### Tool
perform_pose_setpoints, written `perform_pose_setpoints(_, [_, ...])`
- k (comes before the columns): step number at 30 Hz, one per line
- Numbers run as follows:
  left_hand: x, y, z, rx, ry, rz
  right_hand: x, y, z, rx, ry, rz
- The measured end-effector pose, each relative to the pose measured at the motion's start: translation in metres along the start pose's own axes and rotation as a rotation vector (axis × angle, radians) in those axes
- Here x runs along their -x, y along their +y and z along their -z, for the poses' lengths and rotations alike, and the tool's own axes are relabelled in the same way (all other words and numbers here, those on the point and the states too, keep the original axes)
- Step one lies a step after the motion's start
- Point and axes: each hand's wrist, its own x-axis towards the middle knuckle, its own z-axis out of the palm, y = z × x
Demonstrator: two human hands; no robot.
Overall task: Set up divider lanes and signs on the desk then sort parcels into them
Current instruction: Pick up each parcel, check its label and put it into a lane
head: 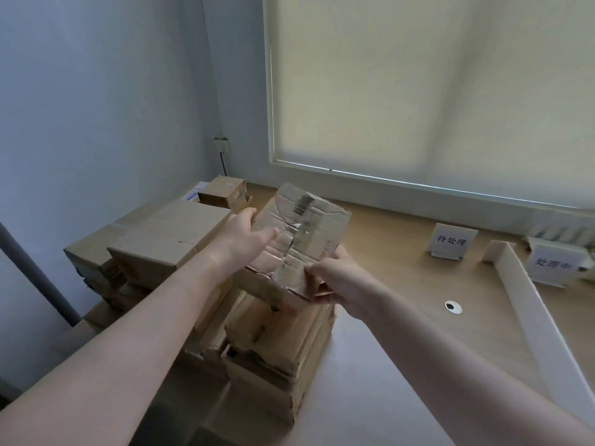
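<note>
on the far left the stacked boxes (167,239) crowd the corner against the wall, and the nearer stack (277,346) under our arms looks uneven, so we judge that a knock from a forearm or from the lifted load could tip a box off the near edge. our left hand (248,235) lies along the left side of the parcel (299,239), its fingers straight and close together, pressing rather than curling round it, so that side is held only by pressure. the parcel is lifted clear above the nearer stack and tilted, its taped, creased top towards us; the tape looks glossy, and we think it could slide if the pressing hand eases. our right hand (338,281) grips the near right corner, thumb on top and fingers curled beneath; if that crushed corner buckles, the hold may give. further right the tabletop (386,268) lies open, the easiest room for a swing across, with a small round grommet (453,307) in it. beyond stand the first sign (451,241), then the white divider (528,304) running towards us, then a second sign (553,265) just past it. we judge a low, wide carry could clip the first sign or nudge the divider askew, since both look light and seem merely set there.
</note>
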Motion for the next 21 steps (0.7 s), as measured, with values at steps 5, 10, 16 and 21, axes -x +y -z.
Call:
perform_pose_setpoints(5, [-0.011, 0.018, 0.017, 0.405, 0.009, -0.113, 0.012, -0.026, 0.003, -0.209, 0.1, 0.239])
perform_pose_setpoints(10, [-0.009, 0.02, 0.024, 0.579, 0.013, -0.174, 0.016, -0.037, 0.006, -0.489, 0.179, 0.284])
perform_pose_setpoints(16, [-0.008, 0.008, 0.027, 0.634, -0.035, -0.145, 0.011, -0.041, 0.006, -0.417, 0.327, 0.319])
perform_pose_setpoints(21, [-0.008, 0.005, 0.039, 0.711, -0.043, -0.116, 0.018, -0.044, 0.002, -0.268, 0.247, 0.482])
